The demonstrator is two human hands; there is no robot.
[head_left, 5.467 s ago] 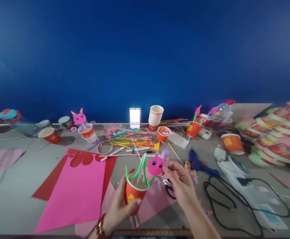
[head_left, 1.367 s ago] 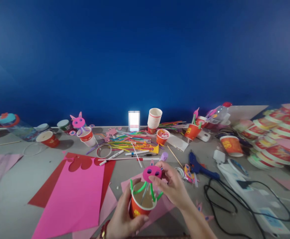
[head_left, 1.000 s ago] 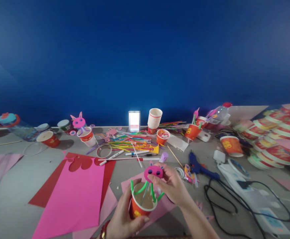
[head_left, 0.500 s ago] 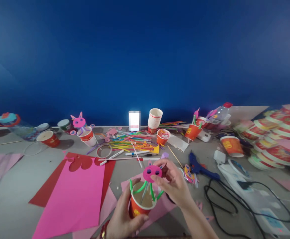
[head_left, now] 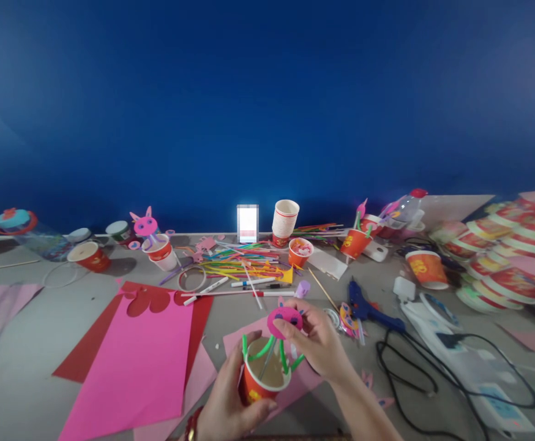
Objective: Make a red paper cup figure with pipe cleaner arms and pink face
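Cup of orange-red paper with a white rim and yellow markings (head_left: 258,387): low centre, mouth up, slightly tilted, over a pale pink sheet (head_left: 290,397). Base hidden; cannot tell whether it touches down. Left hand (head_left: 233,395) wrapped round it from the left, fingers curled against the wall, thumb across the front. Dark red bracelet with a gold-coloured piece (head_left: 192,426) at that wrist.

Thin grey stick (head_left: 266,362) slants inside the cup. Bright green fuzzy strips (head_left: 262,351) curve at the rim. Above the mouth, flat magenta oval face with dark eyes and a pink ear (head_left: 278,316). Right hand (head_left: 320,343) pinches it at the right side, thumb over its front, other fingers bent.

Left: large magenta sheet (head_left: 143,361) overlapping a red sheet (head_left: 88,343) on grey table (head_left: 14,392). Beyond the hands: heap of thin multicoloured strips (head_left: 244,269), upright stack of white paper cups (head_left: 286,215). Right: dark blue glue gun (head_left: 373,311), near looped black cable (head_left: 398,380).
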